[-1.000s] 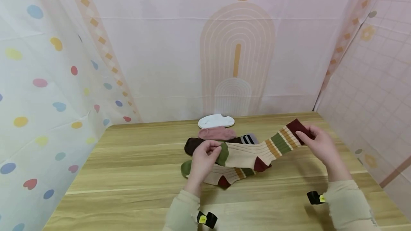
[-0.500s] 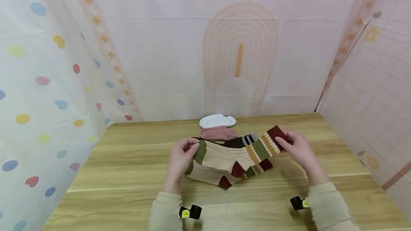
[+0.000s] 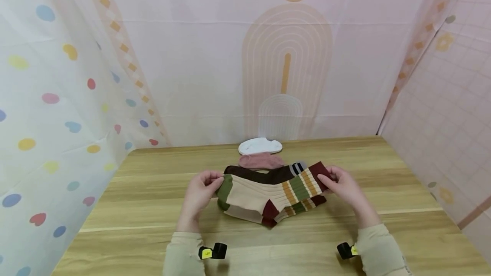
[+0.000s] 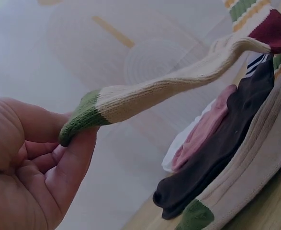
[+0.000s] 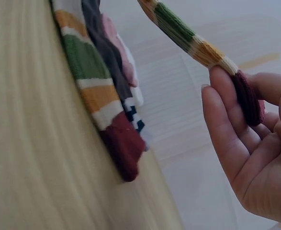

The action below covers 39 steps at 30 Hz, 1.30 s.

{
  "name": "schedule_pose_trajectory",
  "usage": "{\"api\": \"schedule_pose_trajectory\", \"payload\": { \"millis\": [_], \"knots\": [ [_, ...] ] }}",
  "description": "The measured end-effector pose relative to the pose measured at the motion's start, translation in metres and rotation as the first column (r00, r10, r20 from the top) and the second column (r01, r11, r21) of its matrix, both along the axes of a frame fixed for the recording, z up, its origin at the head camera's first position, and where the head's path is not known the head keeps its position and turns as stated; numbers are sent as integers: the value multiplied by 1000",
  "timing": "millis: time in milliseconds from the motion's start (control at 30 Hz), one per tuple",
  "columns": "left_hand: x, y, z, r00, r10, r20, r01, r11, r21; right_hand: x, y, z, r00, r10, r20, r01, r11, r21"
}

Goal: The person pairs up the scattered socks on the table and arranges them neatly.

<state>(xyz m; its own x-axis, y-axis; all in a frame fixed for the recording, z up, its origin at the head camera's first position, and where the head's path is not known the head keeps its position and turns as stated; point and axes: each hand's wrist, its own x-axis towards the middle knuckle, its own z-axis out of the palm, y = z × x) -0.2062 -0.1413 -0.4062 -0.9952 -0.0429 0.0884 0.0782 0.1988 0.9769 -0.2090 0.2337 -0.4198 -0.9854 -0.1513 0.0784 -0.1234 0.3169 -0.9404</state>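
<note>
A cream ribbed sock [image 3: 249, 191] with a green toe, maroon heel and cuff, and orange and green stripes is stretched between both hands. My left hand [image 3: 200, 191] pinches its green toe, and my right hand [image 3: 343, 185] pinches the maroon cuff. Both wrist views show this sock raised above the table. Beneath it lies a matching sock [image 4: 255, 158], partly covered in the head view; its maroon cuff [image 5: 123, 148] shows in the right wrist view. Just behind is a dark brown sock [image 3: 264, 176] with a grey striped cuff.
Farther back lie a pink low-cut sock [image 3: 261, 161] and a white low-cut sock [image 3: 260, 145], in a row with the others. They rest on a wooden table [image 3: 153, 208]. Patterned cloth [image 3: 199, 63] hangs behind the table and along both sides.
Both hands have moved left and closer to the body with the held sock. It now hangs lower, over the matching sock, and more of the dark brown sock shows.
</note>
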Motion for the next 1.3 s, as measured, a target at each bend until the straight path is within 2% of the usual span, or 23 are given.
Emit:
{"api": "schedule_pose_trajectory", "payload": {
  "millis": [167,367,600,767,900,1033,1167,1300],
  "knots": [
    [-1,-4,-5,999,2,37,-2,1000,6,-1,0,-4,999,35,12,-35,999,5],
    [-3,-10,-11,996,-28,81,28,1000,8,-3,2,-6,992,93,82,-95,995,21],
    [-8,-13,-18,994,-60,94,66,996,-55,-6,6,-16,981,125,146,-130,991,21],
    [-12,-15,-26,991,-61,117,69,996,-64,-7,10,-22,980,124,153,-132,991,39],
    [-15,-17,-35,988,-83,129,99,987,-124,-9,11,-27,980,145,132,-161,980,116],
    [-16,-18,-40,985,-98,141,120,980,-156,-9,11,-28,977,176,119,-192,971,140],
    [-15,-18,-41,989,-78,127,101,978,-183,-8,11,-28,974,188,130,-206,968,144],
    [-15,-15,-43,996,-24,80,46,959,-278,-8,11,-28,972,186,141,-208,964,165]
  ]
}}
